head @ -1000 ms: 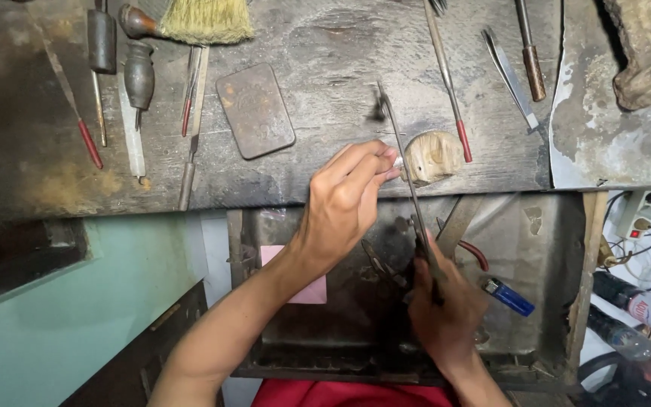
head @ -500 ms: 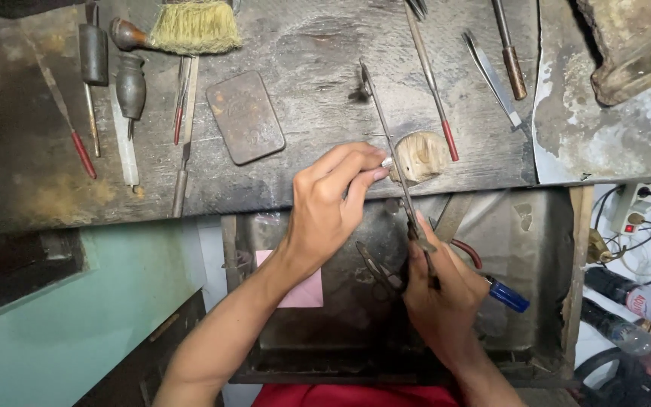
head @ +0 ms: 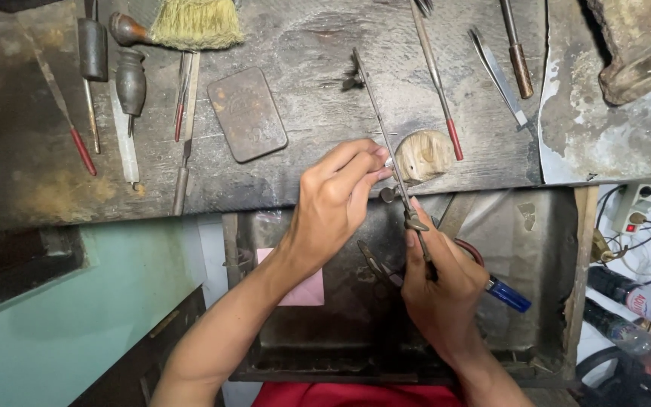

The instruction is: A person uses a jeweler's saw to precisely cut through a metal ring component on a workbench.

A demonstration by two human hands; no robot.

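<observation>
Dark metal lined the open drawer (head: 551,226) under the worn wooden table (head: 310,45), and in it lay a pink slip of paper (head: 304,290), a blue-capped pen (head: 508,294) and a pair of pliers (head: 377,265), partly hidden by the hands. Above the drawer, the right hand (head: 442,290) was clenched around the handle of a long thin saw frame (head: 386,143), which slanted up over the table edge. The left hand (head: 337,200) had its fingertips pinched on a tiny piece at the blade, just beside the pale wooden bench pin (head: 425,154); the piece was too small to make out. On the table, a flat rusty rectangular tin (head: 247,114) lay closed, its contents unseen. A straw brush (head: 190,24) lay at the upper left, near several red-tipped files (head: 77,143). At the far right, clear plastic bottles (head: 646,305) with a white-and-red label lay on the floor beside a white power strip (head: 631,215).
</observation>
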